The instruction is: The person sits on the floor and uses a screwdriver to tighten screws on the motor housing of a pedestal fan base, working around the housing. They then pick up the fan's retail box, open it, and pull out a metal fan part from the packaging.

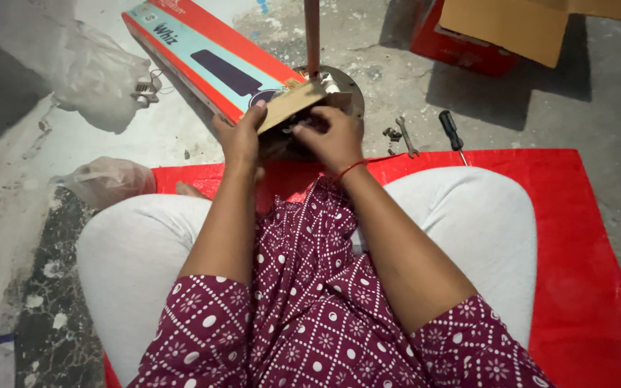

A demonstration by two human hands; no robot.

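I sit cross-legged on a red mat (576, 237). My left hand (240, 136) grips the edge of a small brown cardboard box (290, 105), holding its flap up. My right hand (333, 136), with a red thread on the wrist, reaches into the box from the right, fingers curled around something dark inside that I cannot make out. Just behind the box stands a round metal base (350, 85) with a reddish upright rod (312, 32).
A long red and teal carton (203, 57) lies at the upper left. A wrench (405, 135) and a black-handled screwdriver (452, 131) lie on the concrete floor beyond the mat. Clear plastic bags (102, 179) sit at the left, a red box with cardboard flaps (468, 36) behind.
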